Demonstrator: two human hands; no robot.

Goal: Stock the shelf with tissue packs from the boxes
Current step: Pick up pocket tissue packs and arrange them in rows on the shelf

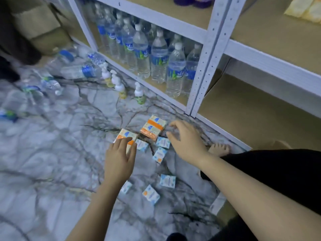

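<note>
Marble floor (52,153): scattered tissue packs (152,127); left hand (119,159) and right hand (185,141) grips wide, holding nothing.

The left hand (119,158) is covering the near part of an orange-banded tissue bundle (125,136). The left forearm is hiding part of a small tissue pack (126,187). Pack print is reading too small to make out. Floor bottles (10,108) at the left edge are blurring, one being cut off
</note>
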